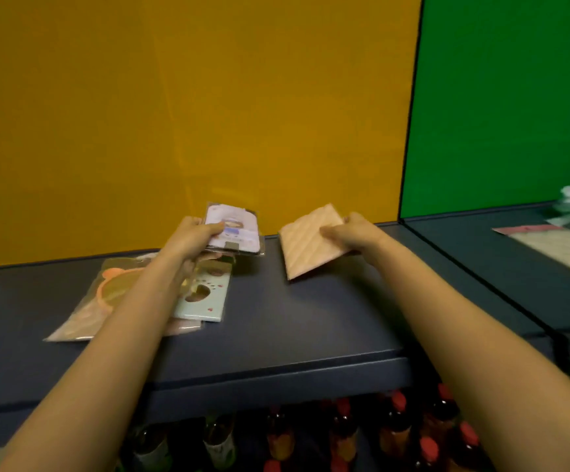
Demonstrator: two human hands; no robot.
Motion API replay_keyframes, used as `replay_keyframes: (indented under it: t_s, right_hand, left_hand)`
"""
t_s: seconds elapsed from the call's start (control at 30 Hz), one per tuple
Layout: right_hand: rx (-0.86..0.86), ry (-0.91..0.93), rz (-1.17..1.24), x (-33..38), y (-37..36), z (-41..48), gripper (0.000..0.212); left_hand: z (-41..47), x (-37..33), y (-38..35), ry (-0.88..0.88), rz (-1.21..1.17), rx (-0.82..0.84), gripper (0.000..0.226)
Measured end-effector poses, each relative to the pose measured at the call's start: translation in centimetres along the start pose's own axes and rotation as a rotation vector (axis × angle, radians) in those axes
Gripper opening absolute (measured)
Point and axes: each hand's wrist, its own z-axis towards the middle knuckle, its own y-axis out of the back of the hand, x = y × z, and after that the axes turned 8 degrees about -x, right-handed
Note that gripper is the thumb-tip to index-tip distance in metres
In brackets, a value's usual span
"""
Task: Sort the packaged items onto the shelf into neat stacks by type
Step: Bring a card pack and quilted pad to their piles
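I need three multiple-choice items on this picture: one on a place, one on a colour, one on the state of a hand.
1. Where do the bottles stand? A) below the shelf B) on top of it C) in a hand
2. What colour is the panel behind the left hand? A) white B) yellow C) red
3. What does the right hand do? A) lies flat B) hangs idle C) grips the peach packet
Key: 1 A, their red caps show under the shelf's front edge. 2 B, the panel is plainly yellow. 3 C, thumb and fingers pinch the packet's corner.
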Motion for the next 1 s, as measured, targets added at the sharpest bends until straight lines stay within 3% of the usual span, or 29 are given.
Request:
replay_keyframes:
  t_s: [0.3,0.43,0.6,0.67,0.87,1.0]
  right_hand:
    - [-0.300,-0.011,0.103,-5.5,12.0,-2.7,0.006]
    - [-0.406,-0.034,0.097,-8.4,17.8,-3.6,0.027]
    - [-0.448,-0.071,0.091,-12.0,25.1,-4.4,0.010]
    - [-0.449,-0.086,0.078,-13.5,27.9,-4.3,0.022]
    - [-0.320,-0.127,0.097,-16.9,33.6,-2.1,0.036]
    - [-0.236,-0.101,0.091,-18.0,35.3,-0.3,0.026]
  left_hand:
    - [-3.1,-2.6,-12.7,-0.012,-0.204,0.207,0.010]
    - [-5.8,-3.9,-19.1,-0.040,-0.190,0.302,0.010]
    - [-9.4,-5.5,-26.7,-0.058,-0.169,0.383,0.021]
    - [-10.8,-5.9,-29.6,-0.050,-0.182,0.397,0.028]
    - [-14.2,-6.8,-35.7,-0.048,-0.173,0.369,0.032]
    - [-14.5,-7.5,-37.6,-0.052,-0.175,0.299,0.028]
